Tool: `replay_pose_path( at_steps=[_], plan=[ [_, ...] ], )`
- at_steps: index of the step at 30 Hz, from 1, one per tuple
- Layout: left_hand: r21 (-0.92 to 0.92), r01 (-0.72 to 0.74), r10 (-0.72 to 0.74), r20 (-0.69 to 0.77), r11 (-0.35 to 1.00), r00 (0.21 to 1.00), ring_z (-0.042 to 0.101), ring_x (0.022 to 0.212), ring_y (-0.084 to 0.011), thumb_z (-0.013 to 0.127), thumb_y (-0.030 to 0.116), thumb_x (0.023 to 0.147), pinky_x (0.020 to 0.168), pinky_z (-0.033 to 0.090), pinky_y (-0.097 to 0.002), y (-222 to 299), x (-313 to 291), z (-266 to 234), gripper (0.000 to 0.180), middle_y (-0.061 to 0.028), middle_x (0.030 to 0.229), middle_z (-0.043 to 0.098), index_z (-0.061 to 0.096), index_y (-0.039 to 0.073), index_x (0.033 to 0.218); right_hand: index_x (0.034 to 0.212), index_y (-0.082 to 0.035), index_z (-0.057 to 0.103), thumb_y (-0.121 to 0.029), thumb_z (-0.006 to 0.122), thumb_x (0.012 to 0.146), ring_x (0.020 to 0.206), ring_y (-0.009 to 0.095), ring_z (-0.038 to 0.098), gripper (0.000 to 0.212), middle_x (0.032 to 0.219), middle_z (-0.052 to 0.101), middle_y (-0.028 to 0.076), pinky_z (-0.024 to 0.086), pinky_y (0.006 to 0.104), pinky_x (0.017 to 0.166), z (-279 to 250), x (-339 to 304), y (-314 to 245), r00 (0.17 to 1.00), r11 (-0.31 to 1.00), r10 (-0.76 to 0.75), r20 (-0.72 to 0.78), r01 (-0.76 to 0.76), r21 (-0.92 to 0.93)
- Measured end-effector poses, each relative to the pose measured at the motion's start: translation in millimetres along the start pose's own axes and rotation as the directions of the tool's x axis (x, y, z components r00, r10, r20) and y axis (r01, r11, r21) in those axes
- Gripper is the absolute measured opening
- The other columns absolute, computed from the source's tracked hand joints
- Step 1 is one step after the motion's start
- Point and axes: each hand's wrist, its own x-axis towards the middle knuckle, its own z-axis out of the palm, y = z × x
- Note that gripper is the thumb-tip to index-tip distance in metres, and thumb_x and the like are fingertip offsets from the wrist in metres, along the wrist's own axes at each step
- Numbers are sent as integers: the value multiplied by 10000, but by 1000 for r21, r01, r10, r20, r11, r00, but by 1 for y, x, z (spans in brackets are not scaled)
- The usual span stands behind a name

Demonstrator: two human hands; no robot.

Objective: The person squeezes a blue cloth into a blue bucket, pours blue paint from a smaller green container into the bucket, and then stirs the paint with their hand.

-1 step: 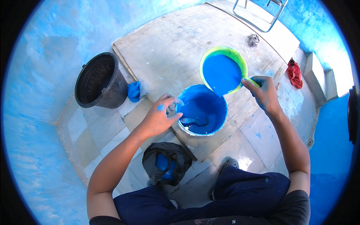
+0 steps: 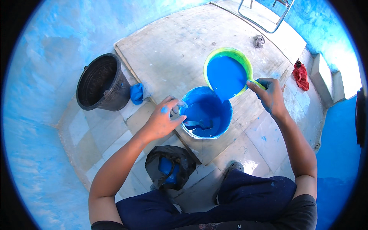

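With my right hand (image 2: 269, 94) I grip the handle of a lime-green dipper (image 2: 248, 66), tilted toward me and full of blue paint (image 2: 227, 76). Its lower lip hangs over the far right rim of a paint bucket (image 2: 223, 132), where the paint reaches the edge. My left hand (image 2: 165, 117) pinches the bucket's left rim, thumb and fingers on either side; blue paint stains the skin. Inside the bucket lies more blue paint, with a paint-coated piece (image 2: 197, 124) partly sunk in it whose kind I cannot make out.
A black bucket (image 2: 122, 94) stands at left beside a crumpled blue bag (image 2: 137, 93). Close to my feet sits a black plastic bag (image 2: 153, 158) around a blue container (image 2: 168, 168). A wooden board (image 2: 172, 42) covers the floor ahead; a red cloth (image 2: 301, 75) and metal-framed chair (image 2: 279, 26) are farther right.
Paint has moved up to the dipper's lower lip and now covers part of it. Both hands and the bucket stay in place.
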Motion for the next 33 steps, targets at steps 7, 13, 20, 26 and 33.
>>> replay_pose_path(
  at_steps=[7, 13, 20, 26, 33],
  plan=[
    [9, 67, -67, 29, 998, 997, 583, 869, -205, 772, 112, 839, 749, 497, -343, 2, 5, 1, 348, -104, 1011, 581, 643, 24, 1150, 918, 29, 787, -515, 727, 873, 584, 187, 606, 549, 643, 665, 130, 455, 344, 580, -1, 1, -2, 1000, 999, 3, 9, -3, -40],
    [-10, 40, -39, 15, 999, 999, 589, 847, -201, 774, 112, 834, 721, 500, -341, -5, 5, 2, 348, -107, 1011, 584, 644, 26, 1146, 915, 33, 784, -515, 722, 878, 584, 167, 592, 553, 639, 649, 101, 448, 318, 567, -1, 3, -3, 999, 999, 50, 10, -51, 11],
    [16, 97, -94, -151, 995, 984, 603, 775, -200, 791, 210, 842, 716, 506, -348, -15, 0, 16, 620, -178, 1057, 623, 481, -9, 1332, 850, 43, 741, -415, 744, 908, 517, 68, 401, 462, 586, 507, -3, 277, 252, 482, 8, 7, -2, 988, 965, 151, 15, -151, 213],
    [-170, 738, -647, 381, 653, 660, 701, 992, -292, 620, 354, 973, 903, 576, -391, -9, 4, 18, 646, -287, 1308, 581, 393, -69, 1405, 874, 37, 742, -437, 749, 892, 551, 98, 427, 474, 614, 515, 12, 314, 261, 520, 17, 14, 4, 973, 940, 224, 57, -232, 252],
    [-551, 670, -517, 432, 497, 739, 697, 1042, -315, 505, 220, 1006, 942, 584, -443, -19, -12, 18, 429, -252, 1270, 609, 447, -103, 1282, 849, 56, 739, -505, 780, 837, 574, 115, 459, 562, 635, 543, 39, 338, 276, 532, 34, 21, -1, 966, 895, 214, 147, -255, 365]
  ],
)
